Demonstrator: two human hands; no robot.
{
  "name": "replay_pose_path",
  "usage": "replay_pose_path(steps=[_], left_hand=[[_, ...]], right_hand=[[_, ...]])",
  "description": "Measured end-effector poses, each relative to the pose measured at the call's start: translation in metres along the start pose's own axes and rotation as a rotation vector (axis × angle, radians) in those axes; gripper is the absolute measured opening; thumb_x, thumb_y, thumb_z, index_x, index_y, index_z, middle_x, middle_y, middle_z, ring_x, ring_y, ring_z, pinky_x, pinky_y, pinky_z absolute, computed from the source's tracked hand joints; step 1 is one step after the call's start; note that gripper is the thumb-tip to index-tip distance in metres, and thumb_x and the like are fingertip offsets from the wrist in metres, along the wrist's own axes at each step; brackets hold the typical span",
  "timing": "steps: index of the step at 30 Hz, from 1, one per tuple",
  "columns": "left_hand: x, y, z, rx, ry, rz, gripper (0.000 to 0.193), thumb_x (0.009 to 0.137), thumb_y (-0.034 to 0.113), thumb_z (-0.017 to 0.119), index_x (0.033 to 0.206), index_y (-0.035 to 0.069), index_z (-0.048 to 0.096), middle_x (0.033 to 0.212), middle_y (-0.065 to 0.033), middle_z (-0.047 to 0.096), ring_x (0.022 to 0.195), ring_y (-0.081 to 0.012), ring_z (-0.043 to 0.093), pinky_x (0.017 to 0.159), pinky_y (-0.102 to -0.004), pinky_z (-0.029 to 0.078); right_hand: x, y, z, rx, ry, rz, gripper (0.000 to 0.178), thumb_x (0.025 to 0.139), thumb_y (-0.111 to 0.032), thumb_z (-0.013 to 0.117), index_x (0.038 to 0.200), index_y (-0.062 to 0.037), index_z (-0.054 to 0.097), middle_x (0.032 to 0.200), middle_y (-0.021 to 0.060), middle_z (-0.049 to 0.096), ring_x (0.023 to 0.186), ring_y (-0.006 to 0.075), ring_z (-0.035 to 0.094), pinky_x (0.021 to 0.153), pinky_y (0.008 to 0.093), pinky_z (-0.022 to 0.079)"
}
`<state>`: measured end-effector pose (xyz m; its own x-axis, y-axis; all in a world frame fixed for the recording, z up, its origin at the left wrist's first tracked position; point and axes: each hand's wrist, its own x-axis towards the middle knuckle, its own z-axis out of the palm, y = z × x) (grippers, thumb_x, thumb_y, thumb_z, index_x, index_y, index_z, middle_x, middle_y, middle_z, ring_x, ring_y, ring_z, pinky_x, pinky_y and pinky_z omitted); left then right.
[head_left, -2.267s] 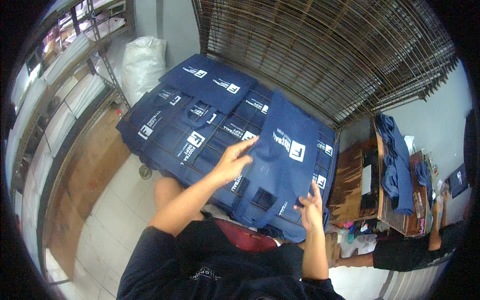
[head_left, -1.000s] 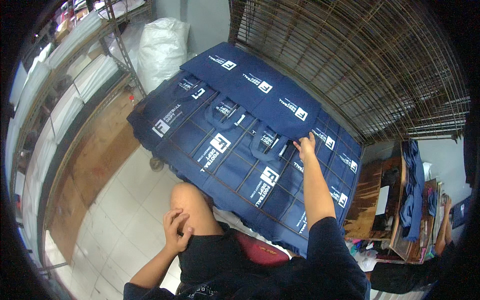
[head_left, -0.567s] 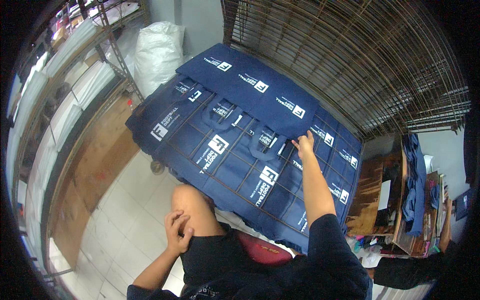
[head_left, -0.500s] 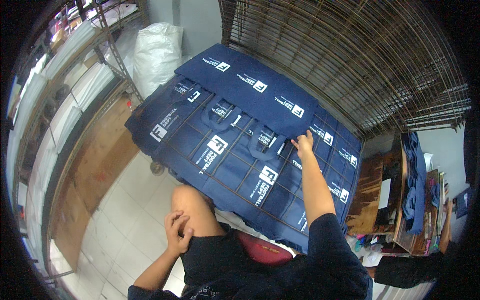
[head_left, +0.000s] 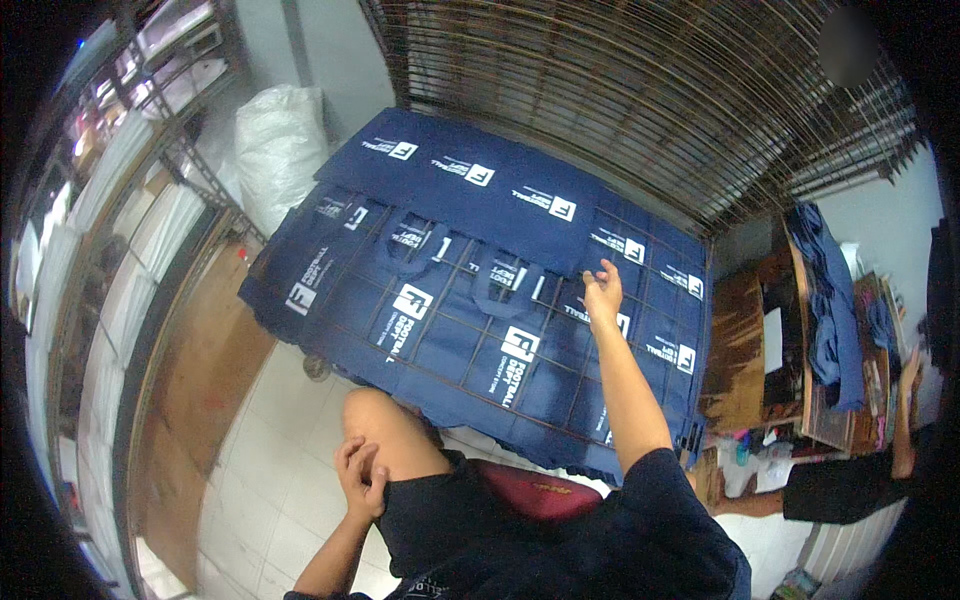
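My right hand (head_left: 603,295) reaches out over a wire rack (head_left: 455,362), at the near right corner of a navy blue fabric panel (head_left: 520,185) with white prints. Its fingers are apart, and they look close to the cloth edge; whether they touch it I cannot tell. Beneath the wires lie more navy pieces (head_left: 330,270) with white prints, some with strap handles (head_left: 490,298). My left hand (head_left: 360,478) rests on my bare leg beside the knee, fingers loosely bent and apart, holding nothing.
Raised wire racks (head_left: 600,90) lean over the far side. A white plastic sack (head_left: 280,155) stands at the back left, beside shelves of pale stacked sheets (head_left: 110,260). On the right, navy cloth (head_left: 825,310) hangs over a wooden unit, and another person's arm (head_left: 905,410) shows.
The view has shifted, so the rack appears farther left and the right side shows more. My right hand stays near the panel's corner with its fingers slightly more raised. My left hand remains on my leg.
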<state>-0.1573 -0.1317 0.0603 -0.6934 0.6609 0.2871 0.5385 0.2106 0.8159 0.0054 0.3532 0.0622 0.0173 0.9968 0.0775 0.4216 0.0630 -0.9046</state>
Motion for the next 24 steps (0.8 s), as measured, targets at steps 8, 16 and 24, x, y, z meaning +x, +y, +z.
replay_pose_path(steps=[8,16,24], left_hand=[[-0.007,-0.013,0.004,-0.242,-0.080,-0.062,0.035,0.087,0.020,0.056,0.115,-0.001,0.052,0.130,-0.0159,0.034,0.123,-0.0305,0.038,0.102,-0.0412,0.034],[-0.012,-0.023,0.006,-0.223,-0.094,-0.059,0.042,0.087,0.019,0.058,0.122,-0.001,0.047,0.134,-0.0165,0.032,0.123,-0.0301,0.038,0.103,-0.0423,0.031],[-0.007,-0.066,0.008,-0.153,-0.130,-0.004,0.056,0.087,0.023,0.064,0.130,0.000,0.037,0.128,-0.0184,0.045,0.113,-0.0306,0.048,0.084,-0.0369,0.045]], right_hand=[[-0.010,-0.018,-0.206,0.211,0.098,-0.143,0.042,0.087,-0.012,0.059,0.127,-0.0099,0.048,0.093,0.0044,0.061,0.076,0.0102,0.057,0.053,0.0214,0.045],[-0.030,-0.049,-0.419,0.388,0.595,-0.365,0.035,0.088,-0.015,0.062,0.121,-0.0058,0.052,0.085,0.0033,0.060,0.071,0.0085,0.058,0.052,0.0187,0.044],[0.014,-0.009,-0.586,0.973,0.851,-0.118,0.078,0.082,-0.041,0.065,0.138,-0.0025,0.027,0.134,0.0284,0.033,0.119,0.0372,0.045,0.093,0.0447,0.046]])
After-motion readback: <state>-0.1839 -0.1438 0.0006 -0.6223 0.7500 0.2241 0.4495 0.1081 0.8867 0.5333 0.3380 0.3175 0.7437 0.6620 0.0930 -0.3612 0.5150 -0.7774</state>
